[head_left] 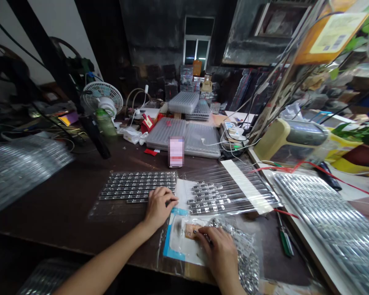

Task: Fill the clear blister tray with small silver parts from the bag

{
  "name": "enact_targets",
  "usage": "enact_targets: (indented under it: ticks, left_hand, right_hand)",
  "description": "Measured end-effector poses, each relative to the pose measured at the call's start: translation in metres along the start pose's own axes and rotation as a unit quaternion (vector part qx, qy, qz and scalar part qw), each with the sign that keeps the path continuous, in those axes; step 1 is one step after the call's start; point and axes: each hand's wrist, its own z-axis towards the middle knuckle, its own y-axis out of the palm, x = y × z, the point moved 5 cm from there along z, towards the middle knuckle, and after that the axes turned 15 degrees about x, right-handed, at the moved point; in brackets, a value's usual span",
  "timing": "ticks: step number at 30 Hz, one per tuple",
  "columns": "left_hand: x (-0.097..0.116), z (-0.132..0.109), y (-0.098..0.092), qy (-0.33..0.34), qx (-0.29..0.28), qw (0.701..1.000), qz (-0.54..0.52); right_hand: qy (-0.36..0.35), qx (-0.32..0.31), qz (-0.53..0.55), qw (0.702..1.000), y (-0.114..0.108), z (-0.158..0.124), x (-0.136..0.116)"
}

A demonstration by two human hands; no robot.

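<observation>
1. The right hand (219, 257) pinched a small tan pad (191, 230) at the bottom middle; a loose pinch could let it slip.
2. The left hand (158, 207) lay curled, open, beside the metal strips (137, 186); a bump could shift them.
3. Clear trays (166, 133) sat far up the middle.

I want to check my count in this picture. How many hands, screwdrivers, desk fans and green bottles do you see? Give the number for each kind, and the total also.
Hands: 2 (left hand, right hand)
Screwdrivers: 1 (green-handled screwdriver)
Desk fans: 1 (white desk fan)
Green bottles: 1 (green bottle)
Total: 5
</observation>
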Motion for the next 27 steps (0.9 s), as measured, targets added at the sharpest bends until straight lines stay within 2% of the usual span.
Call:
enact_targets:
  ticks: [4,6,8,10,13,16,19,21,23,27]
  left_hand:
    - [-0.029,0.002,-0.022,0.009,0.033,0.997,0.062]
    - [-0.031,0.0,-0.028,0.013,0.04,0.996,0.075]
    - [-0.023,0.001,-0.027,0.025,0.028,0.997,0.064]
    - [-0.007,0.005,-0.016,0.045,-0.007,0.998,0.033]
    - [0.022,0.014,0.012,0.066,-0.064,0.996,-0.01]
    - [0.04,0.02,0.036,0.067,-0.087,0.994,-0.022]
    - [0.041,0.022,0.044,0.055,-0.094,0.994,-0.028]
    - [0.034,0.022,0.041,0.019,-0.09,0.994,-0.054]
    - [0.024,0.02,0.035,-0.049,-0.085,0.987,-0.127]
    - [0.008,0.005,0.03,-0.195,-0.136,0.918,-0.316]
  right_hand:
    - [0.005,-0.015,-0.016,1.0,0.012,-0.001,-0.001]
    - [0.01,-0.019,-0.011,1.0,0.016,-0.003,-0.001]
    - [0.016,-0.018,-0.003,1.0,0.019,-0.005,-0.002]
    - [0.017,-0.002,-0.002,1.0,0.02,-0.006,-0.004]
    - [-0.012,0.021,-0.024,0.999,0.017,-0.006,-0.004]
    - [-0.104,-0.011,-0.071,0.992,0.005,-0.008,0.004]
    - [-0.209,-0.043,-0.117,0.97,-0.014,-0.016,0.018]
    - [-0.244,-0.052,-0.131,0.959,-0.025,-0.022,0.028]
    - [-0.247,-0.046,-0.129,0.959,-0.031,-0.025,0.034]
    - [-0.191,-0.02,-0.101,0.976,-0.027,-0.025,0.04]
